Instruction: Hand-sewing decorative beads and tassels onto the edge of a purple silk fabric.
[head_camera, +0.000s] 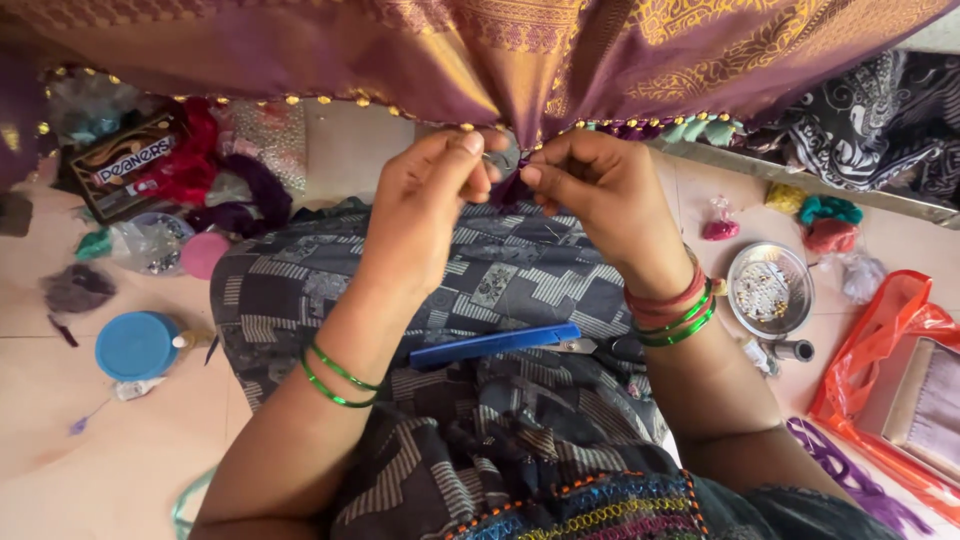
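Observation:
A purple and gold fabric (480, 50) hangs across the top of the view, its lower edge trimmed with small gold beads. My left hand (425, 200) and my right hand (600, 195) meet at that edge, both pinching a small purple tassel (508, 185) of thread. The left fingers also seem to hold a thin needle, too small to be sure. Green bangles ring my left wrist; red and green bangles ring my right. A blue comb (495, 346) and a pair of scissors (600, 348) lie on my lap below the hands.
On the floor at left lie a blue round lid (135, 345), a pink lid (203, 253), a printed box (125, 165) and thread bundles. At right sit a steel plate of beads (769, 290), coloured thread balls (825, 222) and an orange plastic bag (885, 375).

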